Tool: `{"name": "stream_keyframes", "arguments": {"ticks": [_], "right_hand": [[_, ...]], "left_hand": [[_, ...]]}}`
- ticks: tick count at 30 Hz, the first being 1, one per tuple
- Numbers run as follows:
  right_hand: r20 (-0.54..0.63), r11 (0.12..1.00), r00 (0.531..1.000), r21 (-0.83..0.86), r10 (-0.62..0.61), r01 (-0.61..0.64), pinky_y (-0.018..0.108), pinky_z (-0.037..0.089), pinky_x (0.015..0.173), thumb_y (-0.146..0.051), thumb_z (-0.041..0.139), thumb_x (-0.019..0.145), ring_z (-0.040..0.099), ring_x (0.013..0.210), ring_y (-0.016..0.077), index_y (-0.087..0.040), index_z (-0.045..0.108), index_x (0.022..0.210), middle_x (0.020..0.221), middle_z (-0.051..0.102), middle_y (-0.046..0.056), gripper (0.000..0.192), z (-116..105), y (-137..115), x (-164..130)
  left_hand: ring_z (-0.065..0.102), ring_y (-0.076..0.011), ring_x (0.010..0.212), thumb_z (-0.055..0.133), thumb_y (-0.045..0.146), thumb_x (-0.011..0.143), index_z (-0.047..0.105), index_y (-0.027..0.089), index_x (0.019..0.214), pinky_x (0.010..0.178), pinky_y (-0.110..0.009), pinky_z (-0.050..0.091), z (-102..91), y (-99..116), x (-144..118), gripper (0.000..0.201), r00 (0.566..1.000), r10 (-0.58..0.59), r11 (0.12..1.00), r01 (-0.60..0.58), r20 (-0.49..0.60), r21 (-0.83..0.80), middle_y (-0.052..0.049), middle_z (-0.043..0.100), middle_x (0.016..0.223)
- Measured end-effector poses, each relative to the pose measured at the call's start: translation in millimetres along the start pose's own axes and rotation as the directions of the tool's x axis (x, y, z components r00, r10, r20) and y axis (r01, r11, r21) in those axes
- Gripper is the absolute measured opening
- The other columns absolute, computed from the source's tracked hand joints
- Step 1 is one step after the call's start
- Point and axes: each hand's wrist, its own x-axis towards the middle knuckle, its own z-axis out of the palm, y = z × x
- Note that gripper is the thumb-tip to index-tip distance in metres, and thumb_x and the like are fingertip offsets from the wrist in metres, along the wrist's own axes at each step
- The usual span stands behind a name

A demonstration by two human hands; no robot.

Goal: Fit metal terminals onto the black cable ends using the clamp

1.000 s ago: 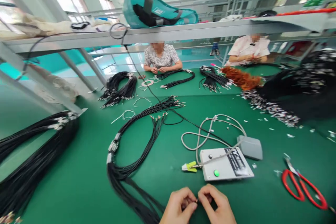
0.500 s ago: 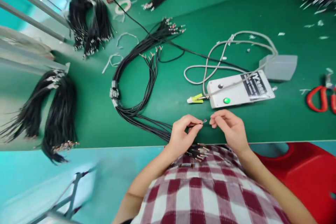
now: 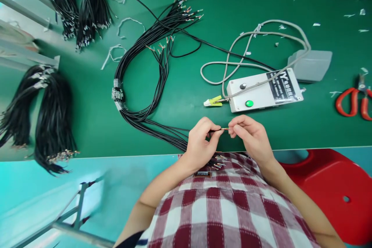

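Note:
Near the front edge of the green table, my left hand pinches a black cable close to its stripped end. Thin inner wires stick out of that end, and the fingertips of my right hand are closed on their tips. The cable belongs to a bundle of black cables, which curves over the table and is bound with a pale tie at its left bend. Several loose cable ends hang below my left hand against the checked apron. Just beyond my hands lies a white box with a green button.
A yellow clip on a grey cord lies beside the box, with a grey plastic piece behind it. Red-handled pliers rest at the right. Tied cable bundles hang over the left edge. A red stool stands at the right.
My right fingertips have closed on the wire ends, where before they were a small gap away. The inner wires now look straighter. The whole view has shifted slightly.

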Motion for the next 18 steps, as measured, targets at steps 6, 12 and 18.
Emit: {"name": "stream_keyframes", "arguments": {"ticks": [6, 12, 18], "right_hand": [[0.038, 0.998, 0.999, 0.064, 0.015, -0.017, 0.027, 0.053, 0.066, -0.045, 0.069, 0.088, 0.062, 0.067, 0.0132, -0.022, 0.069, 0.09, 0.075, 0.067, 0.0, 0.023, 4, 3, -2], [0.048, 0.998, 0.997, 0.036, 0.053, -0.054, 0.027, 0.054, 0.064, -0.048, 0.071, 0.085, 0.061, 0.066, 0.0133, -0.021, 0.069, 0.089, 0.076, 0.066, 0.0, 0.027, 11, 5, 0], [0.04, 0.993, 0.999, 0.115, 0.029, -0.033, 0.025, 0.052, 0.064, -0.047, 0.069, 0.087, 0.059, 0.066, 0.0122, -0.021, 0.068, 0.088, 0.074, 0.064, -0.001, 0.026, 17, 2, 4]], "left_hand": [[0.052, -0.0095, 0.065, 0.065, 0.015, 0.09, 0.059, 0.016, 0.079, 0.06, -0.021, 0.043, 2.2, 1, 0, 0.013, 1.0, -0.006, 0.999, 0.005, -0.02, -0.033, 0.002, 0.055, 0.071], [0.058, -0.0107, 0.068, 0.068, 0.02, 0.088, 0.061, 0.016, 0.079, 0.063, -0.022, 0.048, 1.5, 0, -2, 0.012, 0.974, -0.224, 0.958, 0.224, 0.018, -0.177, 0.0, 0.058, 0.074], [0.059, -0.0101, 0.067, 0.069, 0.019, 0.087, 0.062, 0.015, 0.08, 0.062, -0.021, 0.05, -0.1, -2, -5, 0.011, 0.962, -0.272, 0.933, 0.274, 0.041, -0.233, 0.0, 0.057, 0.075]]}}
